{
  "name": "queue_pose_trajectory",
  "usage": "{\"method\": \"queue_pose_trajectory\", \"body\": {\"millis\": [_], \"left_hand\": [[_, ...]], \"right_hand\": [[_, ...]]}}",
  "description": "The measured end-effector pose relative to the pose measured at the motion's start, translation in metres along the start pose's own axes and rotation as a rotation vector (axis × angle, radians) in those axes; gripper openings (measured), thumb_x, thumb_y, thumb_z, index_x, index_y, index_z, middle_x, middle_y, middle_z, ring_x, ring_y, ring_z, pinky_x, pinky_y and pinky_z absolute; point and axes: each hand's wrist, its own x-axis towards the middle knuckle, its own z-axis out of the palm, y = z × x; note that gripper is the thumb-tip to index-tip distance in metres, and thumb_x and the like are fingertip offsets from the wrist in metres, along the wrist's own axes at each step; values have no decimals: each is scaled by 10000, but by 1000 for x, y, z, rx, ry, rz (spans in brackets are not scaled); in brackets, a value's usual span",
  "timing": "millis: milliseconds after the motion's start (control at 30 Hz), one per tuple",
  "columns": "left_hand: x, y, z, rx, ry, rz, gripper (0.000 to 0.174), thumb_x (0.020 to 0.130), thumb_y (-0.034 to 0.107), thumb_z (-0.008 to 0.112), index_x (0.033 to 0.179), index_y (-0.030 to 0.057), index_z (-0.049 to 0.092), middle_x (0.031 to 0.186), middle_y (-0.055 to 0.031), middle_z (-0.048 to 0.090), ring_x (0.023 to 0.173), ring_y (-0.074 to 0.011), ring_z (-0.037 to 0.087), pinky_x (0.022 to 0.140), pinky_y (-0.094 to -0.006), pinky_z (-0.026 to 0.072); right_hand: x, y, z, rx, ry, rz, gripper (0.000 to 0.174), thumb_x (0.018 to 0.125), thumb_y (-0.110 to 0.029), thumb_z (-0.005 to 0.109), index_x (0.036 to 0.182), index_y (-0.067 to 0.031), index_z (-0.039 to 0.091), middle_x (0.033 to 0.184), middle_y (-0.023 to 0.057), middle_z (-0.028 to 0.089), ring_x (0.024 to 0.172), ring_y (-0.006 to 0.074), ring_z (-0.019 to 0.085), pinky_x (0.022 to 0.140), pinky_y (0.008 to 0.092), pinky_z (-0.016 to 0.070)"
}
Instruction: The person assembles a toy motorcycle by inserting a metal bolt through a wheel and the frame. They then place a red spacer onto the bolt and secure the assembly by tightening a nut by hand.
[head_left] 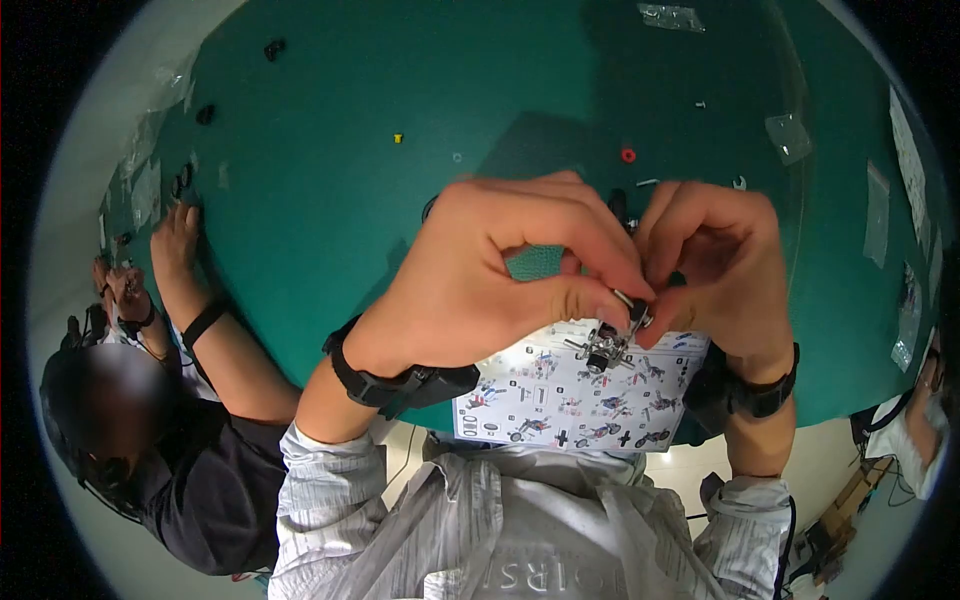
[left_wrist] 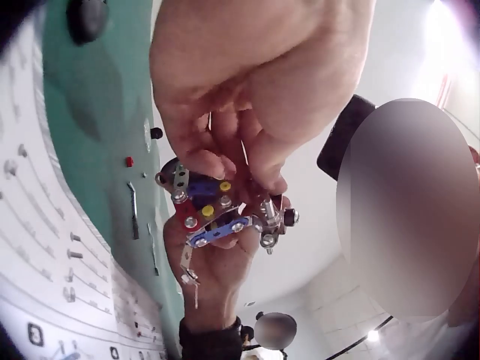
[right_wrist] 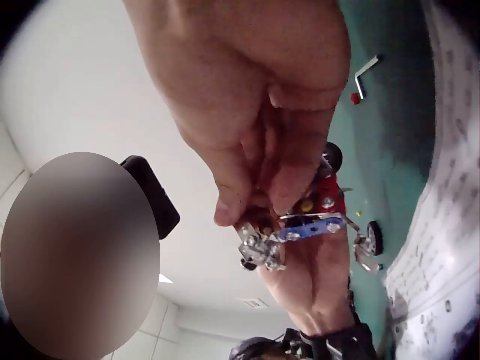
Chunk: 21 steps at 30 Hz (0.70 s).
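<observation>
A green table (head_left: 340, 130) bears a printed sheet (head_left: 530, 405) at its near edge. Above the sheet, the left hand (head_left: 500, 275) and right hand (head_left: 722, 255), close together, both pinch a metal model (head_left: 606, 348). Farther off lies a red piece (head_left: 628, 156).

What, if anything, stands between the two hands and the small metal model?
Nothing visible: the left hand and the right hand both hold the model directly with their fingers. The sheet lies below, not between.
</observation>
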Motion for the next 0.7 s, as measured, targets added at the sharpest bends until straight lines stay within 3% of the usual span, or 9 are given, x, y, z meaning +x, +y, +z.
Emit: {"method": "queue_pose_trajectory", "body": {"millis": [100, 333, 433, 533, 700], "left_hand": [[0, 4, -1, 154, -5, 58, 188, 731, 43, 850, 867, -16, 734, 852, -129, 729, 794, -241, 668, 740, -329, 498], [0, 12, -3, 397, 129, 174, 197, 716, 14, 850, 832, -4, 692, 825, -127, 727, 787, -242, 670, 718, -346, 510], [-1, 12, 2, 358, 273, 95, 198, 713, -9, 841, 845, -18, 694, 837, -136, 725, 803, -247, 678, 727, -338, 515], [-1, 10, 2, 373, 254, 124, 193, 708, -22, 834, 852, -25, 705, 852, -142, 719, 814, -244, 676, 734, -325, 517], [2, 18, -1, 658, 220, 310, 206, 684, 19, 849, 853, -6, 734, 917, -133, 703, 821, -228, 656, 722, -316, 518]], "right_hand": [[2, -5, 4, 143, 8, 115, 315, 654, 109, 874, 854, 45, 640, 903, 100, 657, 824, 156, 685, 726, 272, 594], [1, -2, 6, -53, 50, -77, 208, 736, 122, 802, 898, 79, 679, 966, 157, 675, 872, 202, 702, 767, 300, 616], [1, -5, 11, -74, 136, -94, 133, 804, 112, 749, 919, 86, 687, 985, 173, 675, 883, 212, 702, 768, 299, 615], [1, -3, 13, -36, 139, -115, 111, 852, 99, 707, 960, 86, 680, 1014, 178, 662, 883, 213, 696, 773, 293, 605], [3, 5, 9, -43, 70, -171, 142, 872, 66, 708, 1001, 84, 653, 1051, 164, 636, 898, 188, 655, 788, 276, 564]]}}
